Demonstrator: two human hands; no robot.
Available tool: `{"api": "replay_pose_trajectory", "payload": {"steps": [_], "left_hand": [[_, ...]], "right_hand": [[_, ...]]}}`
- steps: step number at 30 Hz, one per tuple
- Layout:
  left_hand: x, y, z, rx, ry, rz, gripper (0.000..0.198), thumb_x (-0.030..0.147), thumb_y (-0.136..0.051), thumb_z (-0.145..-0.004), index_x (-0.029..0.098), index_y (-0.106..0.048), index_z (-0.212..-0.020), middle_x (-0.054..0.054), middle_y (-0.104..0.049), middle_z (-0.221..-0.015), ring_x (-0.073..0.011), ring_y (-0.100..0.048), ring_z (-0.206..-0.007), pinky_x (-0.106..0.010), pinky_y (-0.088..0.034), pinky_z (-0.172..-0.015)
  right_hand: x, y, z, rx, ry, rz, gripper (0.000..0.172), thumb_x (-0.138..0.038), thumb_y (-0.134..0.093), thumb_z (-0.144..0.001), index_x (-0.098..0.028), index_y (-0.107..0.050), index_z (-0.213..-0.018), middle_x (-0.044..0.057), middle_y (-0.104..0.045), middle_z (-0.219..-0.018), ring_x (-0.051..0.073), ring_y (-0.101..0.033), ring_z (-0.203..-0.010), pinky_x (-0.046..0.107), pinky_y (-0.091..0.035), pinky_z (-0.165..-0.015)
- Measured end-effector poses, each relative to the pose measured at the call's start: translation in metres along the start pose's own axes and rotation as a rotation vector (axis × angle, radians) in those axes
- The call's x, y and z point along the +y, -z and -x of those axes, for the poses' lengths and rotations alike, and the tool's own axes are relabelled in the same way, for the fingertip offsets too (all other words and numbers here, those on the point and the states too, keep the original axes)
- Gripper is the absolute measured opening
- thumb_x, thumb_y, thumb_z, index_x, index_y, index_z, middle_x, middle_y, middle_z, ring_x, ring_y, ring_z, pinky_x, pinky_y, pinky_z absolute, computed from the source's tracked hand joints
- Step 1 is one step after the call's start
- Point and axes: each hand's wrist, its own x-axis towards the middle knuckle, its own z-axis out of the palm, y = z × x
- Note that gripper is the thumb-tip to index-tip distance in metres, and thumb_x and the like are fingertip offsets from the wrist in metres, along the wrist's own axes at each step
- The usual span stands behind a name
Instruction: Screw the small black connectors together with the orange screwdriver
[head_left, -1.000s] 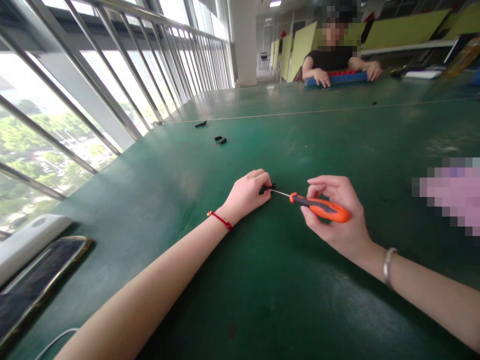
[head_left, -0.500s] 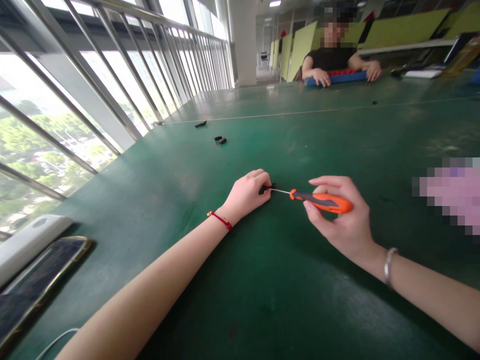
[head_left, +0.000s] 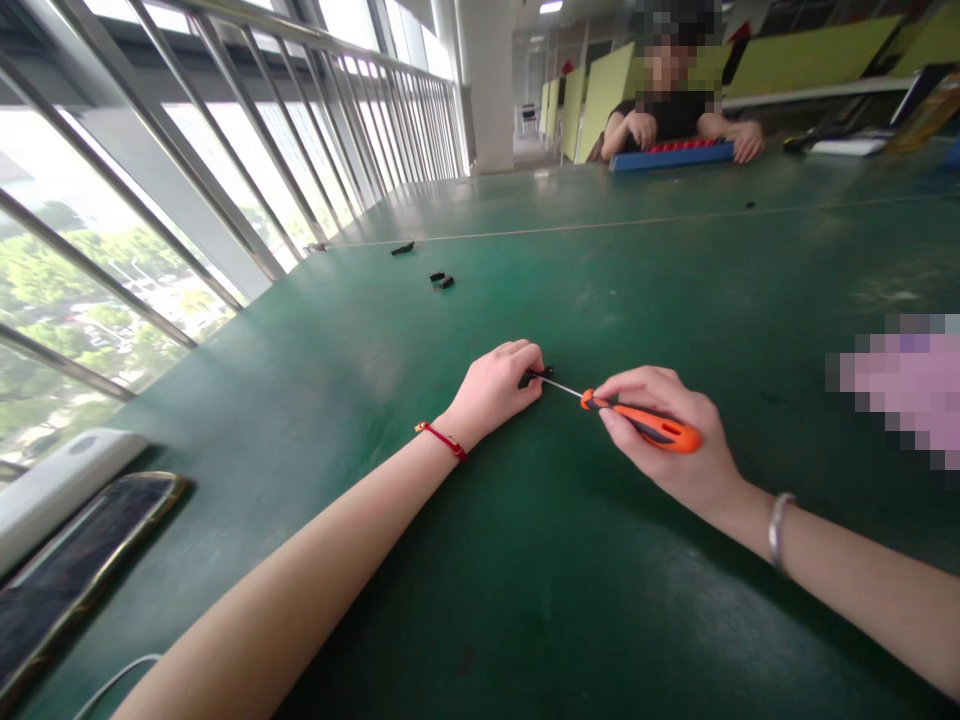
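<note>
My left hand rests curled on the green table, pinching a small black part against the surface. My right hand is closed round an orange and grey screwdriver. Its thin metal shaft points left, and the tip meets the black part just beyond my left fingertips. A red cord circles my left wrist and a silver bracelet my right.
Several small black parts lie farther back on the table, one more near the seam. A phone and a white block sit at the left edge by the window railing. A person at the far end handles a blue tray.
My right hand has turned on the screwdriver, its fingers now folded over the handle, which has dipped slightly. My left hand stays put. The far person has lifted one hand off the tray.
</note>
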Motion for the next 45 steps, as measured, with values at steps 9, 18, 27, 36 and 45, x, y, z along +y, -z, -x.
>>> {"api": "replay_pose_trajectory", "payload": {"steps": [9,18,27,36,45], "left_hand": [[0.0001,-0.0004,0.0014,0.006,0.007,-0.023,0.008,0.014,-0.049,-0.076,0.018,-0.054,-0.080,-0.001,-0.061,-0.086,-0.0149,-0.057,-0.081,-0.024,-0.045,-0.069],[0.0020,0.0015,0.0003,-0.012,0.013,-0.029,0.009,0.014,-0.049,-0.076,0.019,-0.055,-0.080,-0.002,-0.062,-0.088,-0.0153,-0.057,-0.083,-0.025,-0.045,-0.070],[0.0018,0.0018,0.0004,-0.020,0.016,-0.033,0.010,0.013,-0.049,-0.076,0.019,-0.055,-0.081,-0.002,-0.062,-0.088,-0.0152,-0.057,-0.084,-0.024,-0.045,-0.071],[0.0009,0.0011,0.0007,-0.008,0.004,-0.021,0.009,0.014,-0.049,-0.076,0.018,-0.056,-0.080,-0.002,-0.061,-0.088,-0.0151,-0.057,-0.084,-0.024,-0.045,-0.071],[-0.0014,0.0008,0.0011,0.019,0.118,0.029,0.008,0.020,-0.054,-0.076,0.019,-0.059,-0.082,-0.001,-0.064,-0.084,-0.0165,-0.059,-0.081,-0.028,-0.046,-0.070]], "right_hand": [[0.0011,0.0044,-0.0015,0.172,0.029,0.082,0.007,-0.018,-0.057,-0.079,-0.022,-0.057,-0.073,0.000,-0.064,-0.068,0.016,-0.056,-0.068,0.032,-0.043,-0.064],[-0.0019,0.0044,-0.0025,0.138,-0.002,0.093,0.008,-0.020,-0.056,-0.080,-0.024,-0.056,-0.072,0.000,-0.064,-0.066,0.017,-0.056,-0.066,0.034,-0.043,-0.063],[-0.0003,0.0042,-0.0016,0.140,-0.009,0.097,0.008,-0.021,-0.056,-0.080,-0.024,-0.056,-0.072,0.001,-0.064,-0.068,0.018,-0.057,-0.068,0.034,-0.044,-0.064],[-0.0011,0.0032,-0.0012,0.139,0.000,0.091,0.008,-0.020,-0.056,-0.079,-0.023,-0.057,-0.072,0.000,-0.064,-0.068,0.017,-0.056,-0.067,0.034,-0.044,-0.064],[0.0027,0.0036,-0.0028,0.150,-0.042,0.089,0.007,-0.023,-0.057,-0.080,-0.023,-0.057,-0.073,0.000,-0.065,-0.070,0.018,-0.059,-0.068,0.033,-0.044,-0.063]]}}
